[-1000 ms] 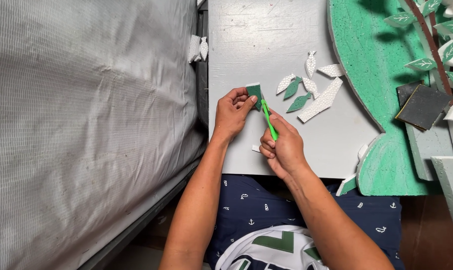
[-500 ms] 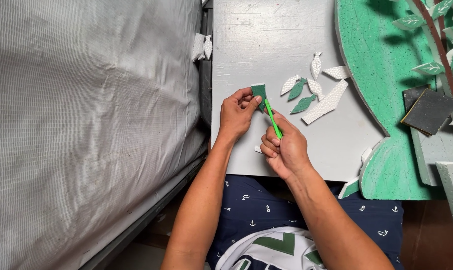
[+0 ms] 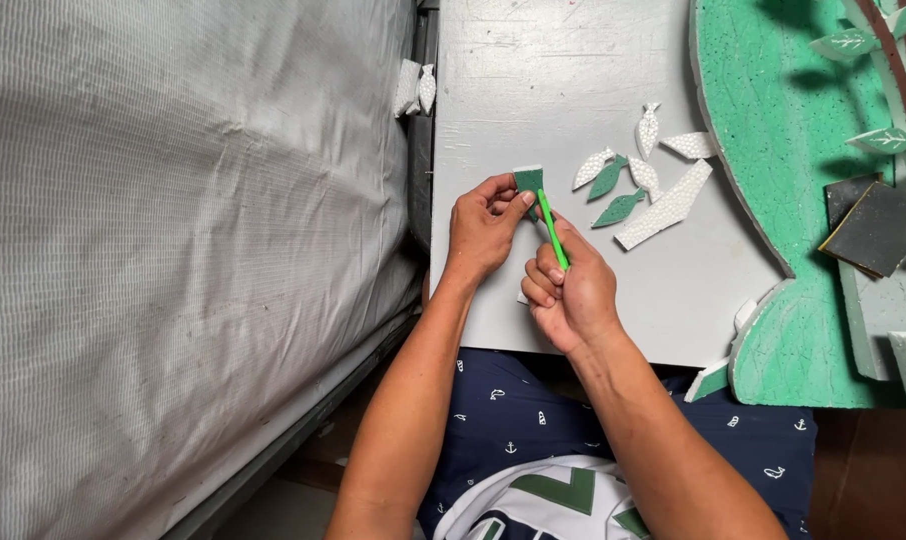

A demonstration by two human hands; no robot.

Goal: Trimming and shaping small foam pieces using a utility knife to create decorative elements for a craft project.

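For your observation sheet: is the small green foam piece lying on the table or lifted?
Lifted: the left hand pinches the green foam piece above the grey table.

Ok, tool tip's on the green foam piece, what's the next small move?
Probably draw the green tool in the right hand along the green foam piece, since the left hand pins it on the grey board and finished leaf shapes lie beside it.

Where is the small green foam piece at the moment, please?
In the head view, the small green foam piece is pinched in the left hand on the grey board, with the green tool held by the right hand touching it.
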